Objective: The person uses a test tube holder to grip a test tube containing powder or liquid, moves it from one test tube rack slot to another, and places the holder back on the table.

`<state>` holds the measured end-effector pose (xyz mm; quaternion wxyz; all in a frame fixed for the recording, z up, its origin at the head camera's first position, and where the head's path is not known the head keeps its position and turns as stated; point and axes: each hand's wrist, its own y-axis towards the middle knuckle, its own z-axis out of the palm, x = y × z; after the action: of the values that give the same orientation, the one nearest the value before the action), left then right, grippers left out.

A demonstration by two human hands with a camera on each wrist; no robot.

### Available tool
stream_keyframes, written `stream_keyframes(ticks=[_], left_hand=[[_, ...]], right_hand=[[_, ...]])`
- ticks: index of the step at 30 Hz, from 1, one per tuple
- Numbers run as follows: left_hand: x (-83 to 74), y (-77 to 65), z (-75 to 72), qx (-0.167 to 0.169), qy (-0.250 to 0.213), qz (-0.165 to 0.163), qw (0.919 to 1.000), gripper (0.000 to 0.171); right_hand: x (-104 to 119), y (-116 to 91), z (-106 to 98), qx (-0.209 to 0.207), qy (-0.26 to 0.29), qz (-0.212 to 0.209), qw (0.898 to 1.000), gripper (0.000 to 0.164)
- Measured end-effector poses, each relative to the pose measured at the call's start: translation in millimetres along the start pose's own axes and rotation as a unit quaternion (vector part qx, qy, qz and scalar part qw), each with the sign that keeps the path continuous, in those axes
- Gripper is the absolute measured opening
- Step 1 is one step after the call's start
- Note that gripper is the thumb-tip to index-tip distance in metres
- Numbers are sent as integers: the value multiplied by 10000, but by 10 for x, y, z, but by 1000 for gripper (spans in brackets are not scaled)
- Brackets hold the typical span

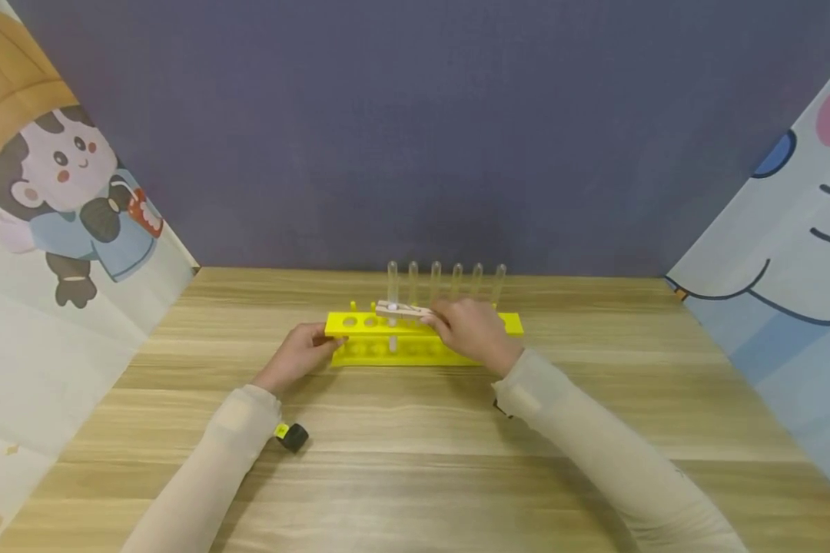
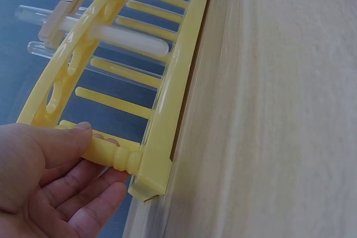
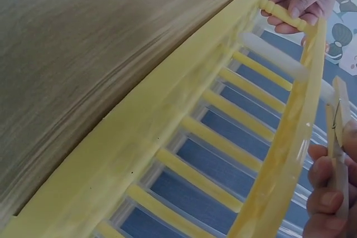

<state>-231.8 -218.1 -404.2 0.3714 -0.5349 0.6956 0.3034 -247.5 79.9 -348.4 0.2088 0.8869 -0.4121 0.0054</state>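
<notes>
Rack [image 1: 415,330] sits dead centre in the head view, bright yellow plastic, standing on the wooden table [image 1: 387,468]. From my end of the feeds, the left hand [image 1: 299,355] is pinching its end post [image 2: 120,157], thumb on one side and fingers curled round the other; lower left of the left wrist view shows it best. My guess is that's just to steady it, since it looks light enough to skid.

Right hand [image 1: 476,329] has a wooden clamp [image 1: 408,310] gripped between thumb and curled fingers, over at the right edge of the right wrist view. The clamp holds the test tube with whitish contents [image 2: 131,39] near its upper end, above the top board, which I reckon keeps the fingers out of the way of the hole. The tube runs down through the third hole from the left in the head view, rounded end low, near the base. Can't tell if it's actually touching down there.

Further up the frame, six clear tubes [image 1: 436,278] stand upside down at the rack's back, probably slipped over the pegs [image 2: 114,102] so they stay put.
</notes>
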Motion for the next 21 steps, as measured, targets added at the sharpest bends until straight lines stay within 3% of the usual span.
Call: stream_keyframes(ticks=[9,21], left_hand=[[-48,-27,3,28,-41,25,10000,26],[22,19,4,36,-79,17,10000,23]], right_hand=[[39,0,-10,127,22,60,9999,29],[3,-8,38,89,-19,-19,10000,31]])
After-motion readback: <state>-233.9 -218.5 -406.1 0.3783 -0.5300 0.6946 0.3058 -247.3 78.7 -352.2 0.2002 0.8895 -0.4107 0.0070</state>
